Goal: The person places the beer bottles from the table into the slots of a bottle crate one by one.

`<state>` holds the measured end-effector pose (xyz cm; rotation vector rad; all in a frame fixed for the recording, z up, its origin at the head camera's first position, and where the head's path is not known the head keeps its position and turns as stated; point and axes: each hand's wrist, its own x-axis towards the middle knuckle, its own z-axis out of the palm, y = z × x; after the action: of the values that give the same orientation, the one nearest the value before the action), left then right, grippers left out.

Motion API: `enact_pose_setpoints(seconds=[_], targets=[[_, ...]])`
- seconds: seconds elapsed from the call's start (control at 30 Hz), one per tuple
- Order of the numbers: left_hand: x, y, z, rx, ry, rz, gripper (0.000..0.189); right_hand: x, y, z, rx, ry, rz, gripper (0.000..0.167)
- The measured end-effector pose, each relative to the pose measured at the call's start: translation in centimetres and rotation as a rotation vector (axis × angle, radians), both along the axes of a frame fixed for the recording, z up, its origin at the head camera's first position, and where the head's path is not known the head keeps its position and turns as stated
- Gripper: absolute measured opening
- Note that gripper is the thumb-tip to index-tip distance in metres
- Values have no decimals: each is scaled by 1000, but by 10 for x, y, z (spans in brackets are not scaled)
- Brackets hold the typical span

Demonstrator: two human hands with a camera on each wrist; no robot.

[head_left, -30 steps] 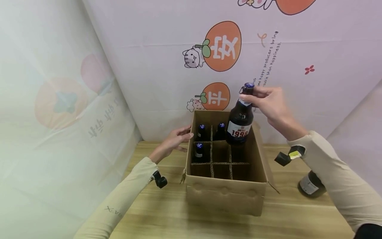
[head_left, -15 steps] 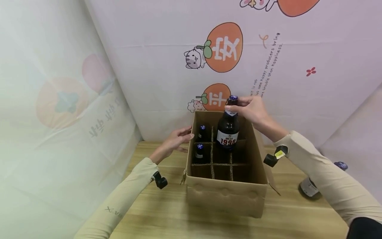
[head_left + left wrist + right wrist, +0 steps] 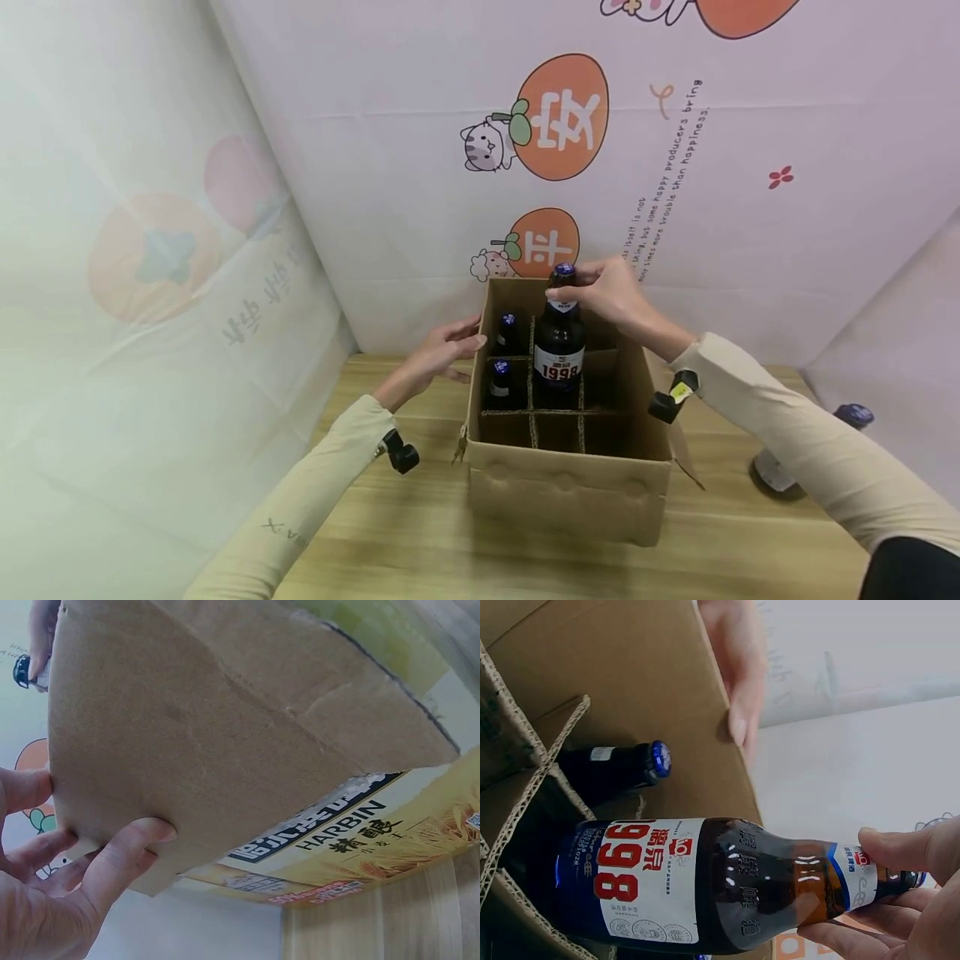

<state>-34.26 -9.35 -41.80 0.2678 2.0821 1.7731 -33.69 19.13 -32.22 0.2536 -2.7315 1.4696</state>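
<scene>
My right hand [image 3: 611, 292] grips a dark beer bottle [image 3: 558, 354] by its neck, thumb and fingers round it just below the blue cap. Its white label reads 1998. Upright, the bottle reaches partly down into the middle compartment of an open cardboard box [image 3: 570, 496]; the dividers hide its base in the right wrist view. My left hand [image 3: 438, 354] holds the box's left side near the back corner. In the left wrist view its thumb [image 3: 142, 832] presses on the folded-out flap [image 3: 187, 735] and other fingers lie at the flap's edge.
Two capped bottles stand in the left column, one at the back [image 3: 507, 333] and one in the middle row [image 3: 500, 385]. Another bottle [image 3: 772, 475] stands on the wooden table [image 3: 397, 533] at right, partly behind the right sleeve. A printed curtain [image 3: 405, 208] hangs close behind the box.
My right hand has carried the bottle left and down, from above the box's back right into the middle compartment. The left hand has stayed at the box's side.
</scene>
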Motion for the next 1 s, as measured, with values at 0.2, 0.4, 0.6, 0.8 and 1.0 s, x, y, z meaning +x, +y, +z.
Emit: enact_pose_setpoints(seconds=[0.2,0.4,0.6,0.8,1.0], targets=[[0,0,1,3,-4,-3,67,-5,-4,-4,64,-30,36,34],[1,-1,0,1,-11,-8,67,-8,-3,-12,174,-47,85,25],[0,-3,1,9,-18,-9,66,-11,-1,-19,193,-56,111,22],[-1,-3,1,7,-15,-4,67,-12,0,-24,236,-68,148,23],[-1,-1,0,0,-15,0,67,-12,2,-31,272,-71,204,21]])
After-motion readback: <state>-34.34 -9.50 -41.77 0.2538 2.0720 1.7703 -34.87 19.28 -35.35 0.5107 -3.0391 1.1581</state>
